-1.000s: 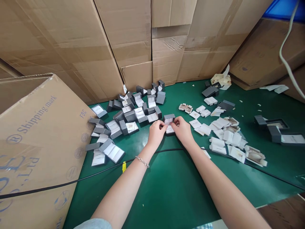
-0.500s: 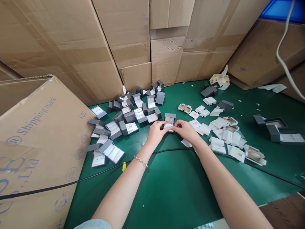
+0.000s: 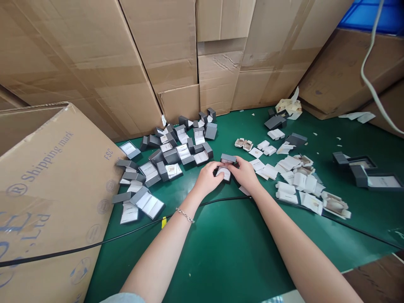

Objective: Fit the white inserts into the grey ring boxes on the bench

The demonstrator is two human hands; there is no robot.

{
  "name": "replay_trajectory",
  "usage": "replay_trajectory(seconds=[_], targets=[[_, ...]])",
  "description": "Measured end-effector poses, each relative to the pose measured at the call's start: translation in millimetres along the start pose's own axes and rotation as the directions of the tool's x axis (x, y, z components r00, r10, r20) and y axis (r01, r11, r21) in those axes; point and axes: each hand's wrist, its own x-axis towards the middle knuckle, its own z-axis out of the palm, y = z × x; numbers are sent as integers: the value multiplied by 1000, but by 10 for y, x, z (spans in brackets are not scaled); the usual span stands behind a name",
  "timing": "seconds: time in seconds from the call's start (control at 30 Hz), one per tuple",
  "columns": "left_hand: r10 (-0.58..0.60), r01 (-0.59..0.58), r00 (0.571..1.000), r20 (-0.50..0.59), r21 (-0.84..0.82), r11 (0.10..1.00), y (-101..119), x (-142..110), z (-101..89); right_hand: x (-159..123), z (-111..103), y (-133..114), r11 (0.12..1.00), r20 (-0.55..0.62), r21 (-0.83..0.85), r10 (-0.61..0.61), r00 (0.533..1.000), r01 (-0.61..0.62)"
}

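Observation:
Between my two hands is a small grey jewelry box (image 3: 224, 174), its lid raised and a white insert inside. My left hand (image 3: 208, 179) grips its left side, the thumb lying on the insert. On the other side my right hand (image 3: 244, 172) holds the box near the raised lid, thumb and fingers bent round it. Part of the box is covered by my fingers. To the left lie several similar grey jewelry boxes (image 3: 171, 155), many with lids up and white inserts showing. Folded white card inserts (image 3: 304, 182) are heaped right of my right hand.
A black cable (image 3: 132, 230) with a yellow tag crosses the green table (image 3: 233, 252). A large open carton (image 3: 63, 176) stands at the left, and cardboard boxes (image 3: 217, 80) wall the back. More grey boxes (image 3: 360, 179) lie far right, near a tissue pack (image 3: 290, 108).
The held box has turned slightly and its lid leans further forward. My right hand has shifted up toward the lid, while my left thumb stays at the insert. The view has moved slightly.

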Motion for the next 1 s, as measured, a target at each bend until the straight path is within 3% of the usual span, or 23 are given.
replay_trajectory(seconds=[0.37, 0.53, 0.67, 0.77, 0.87, 1.0], targets=[[14, -25, 995, 96, 116, 993, 67, -50, -1, 32, -30, 49, 992, -42, -123, 21, 999, -26], [35, -34, 999, -9, 83, 996, 25, -46, 41, 37, -105, 47, 975, -117, -214, -84, 990, 57], [-3, 3, 991, -130, -2, 1000, -17, -7, 55, 109, -93, 26, 995, -88, 2, 96, 992, -96], [-22, 12, 985, -172, -58, 998, -34, 20, 49, 340, -27, 8, 923, -30, 292, 271, 962, -251], [-45, 28, 984, -174, -100, 995, -44, 34, 46, 746, -1, -17, 878, -44, 401, 304, 952, -262], [-68, 48, 984, -167, -120, 992, -45, 35, 44, 1313, -76, -59, 862, -162, 464, 310, 937, -205]])
